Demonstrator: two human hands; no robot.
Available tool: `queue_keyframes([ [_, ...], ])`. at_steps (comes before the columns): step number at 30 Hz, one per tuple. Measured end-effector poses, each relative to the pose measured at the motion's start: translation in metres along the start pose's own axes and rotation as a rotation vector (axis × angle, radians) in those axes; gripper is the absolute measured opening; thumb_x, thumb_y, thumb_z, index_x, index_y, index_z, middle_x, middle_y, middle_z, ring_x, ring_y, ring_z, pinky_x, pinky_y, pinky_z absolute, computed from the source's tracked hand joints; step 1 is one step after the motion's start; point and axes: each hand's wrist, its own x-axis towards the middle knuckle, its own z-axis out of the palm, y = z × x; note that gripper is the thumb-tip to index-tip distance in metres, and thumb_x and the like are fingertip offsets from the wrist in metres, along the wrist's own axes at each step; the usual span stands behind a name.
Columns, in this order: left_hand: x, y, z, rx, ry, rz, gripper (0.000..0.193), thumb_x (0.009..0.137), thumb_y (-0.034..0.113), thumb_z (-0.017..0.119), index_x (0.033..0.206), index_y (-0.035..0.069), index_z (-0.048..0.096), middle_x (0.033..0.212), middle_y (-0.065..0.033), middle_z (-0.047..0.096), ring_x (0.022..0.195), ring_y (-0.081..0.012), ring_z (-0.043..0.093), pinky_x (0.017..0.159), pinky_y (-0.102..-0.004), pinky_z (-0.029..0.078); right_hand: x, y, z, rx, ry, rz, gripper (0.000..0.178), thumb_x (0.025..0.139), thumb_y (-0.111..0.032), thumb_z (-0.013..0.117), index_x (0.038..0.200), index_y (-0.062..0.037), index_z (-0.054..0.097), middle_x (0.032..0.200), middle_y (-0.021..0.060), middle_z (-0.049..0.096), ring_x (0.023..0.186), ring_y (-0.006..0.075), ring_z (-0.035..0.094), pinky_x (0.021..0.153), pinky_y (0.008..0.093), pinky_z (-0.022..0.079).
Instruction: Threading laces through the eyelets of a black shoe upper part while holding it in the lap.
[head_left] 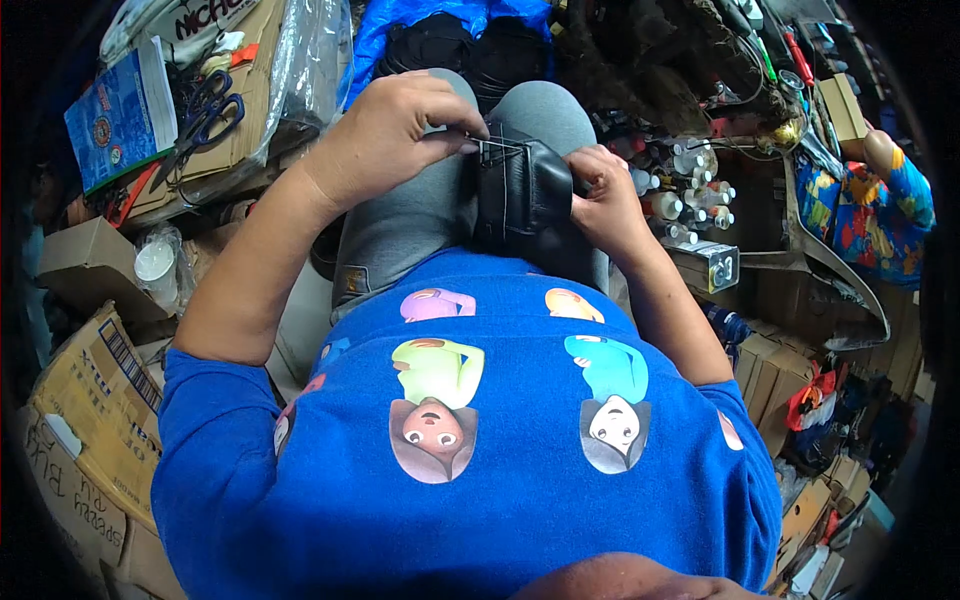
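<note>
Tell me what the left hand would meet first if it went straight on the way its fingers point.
Most likely the black piece, just to the right of the left hand; depth is unclear, so they may already touch.

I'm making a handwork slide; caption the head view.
Over grey trousers, the left hand pinches pale thread beside a shiny black piece held by the right hand.
</note>
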Motion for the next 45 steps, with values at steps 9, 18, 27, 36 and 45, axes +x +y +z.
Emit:
queue_keyframes([
  [9,0.025,-0.011,0.005,-0.540,-0.026,-0.341,0.010,0.082,0.011,0.069,0.091,0.006,0.069,0.084,0.0004,0.062,0.081,-0.0100,0.055,0.077,-0.0252,0.043,0.001,-0.006,-0.005,-0.054,-0.003,-0.146,0.025,0.071,-0.021,0.072,0.092,-0.0087,0.071,0.090,0.0054,0.066,0.095,0.0222,0.057,0.097,0.0399,0.030],
  [18,0.014,-0.022,0.009,-0.599,-0.121,-0.345,0.013,0.081,0.014,0.069,0.086,0.003,0.066,0.080,-0.0011,0.060,0.079,-0.0102,0.054,0.076,-0.0261,0.043,0.004,-0.006,-0.002,-0.046,0.012,-0.174,0.026,0.069,-0.017,0.072,0.092,-0.0074,0.070,0.094,0.0060,0.067,0.099,0.0220,0.056,0.098,0.0401,0.030],
  [27,-0.002,-0.017,0.022,-0.661,-0.064,-0.389,0.010,0.079,0.011,0.068,0.083,0.002,0.065,0.080,-0.0027,0.059,0.079,-0.0125,0.056,0.075,-0.0269,0.043,0.008,-0.009,0.005,0.034,0.057,-0.191,0.021,0.068,-0.012,0.071,0.088,-0.0065,0.069,0.090,0.0051,0.066,0.097,0.0223,0.057,0.095,0.0398,0.032],
  [36,-0.016,0.009,0.040,-0.259,0.267,-0.250,0.032,0.077,0.014,0.074,0.102,0.003,0.059,0.088,-0.0061,0.060,0.081,-0.0163,0.056,0.074,-0.0291,0.046,0.006,-0.012,-0.019,-0.353,0.029,-0.317,0.010,0.069,-0.011,0.069,0.079,-0.0085,0.066,0.080,0.0018,0.063,0.090,0.0217,0.057,0.091,0.0409,0.034],
  [45,-0.036,0.024,0.026,-0.557,-0.027,-0.583,0.009,0.089,0.009,0.057,0.088,0.000,0.055,0.074,-0.0019,0.053,0.066,-0.0083,0.052,0.060,-0.0269,0.044,0.004,-0.018,-0.005,0.274,-0.001,0.112,0.013,0.073,-0.005,0.066,0.086,-0.0059,0.067,0.084,0.0070,0.064,0.089,0.0247,0.057,0.088,0.0362,0.038],
])
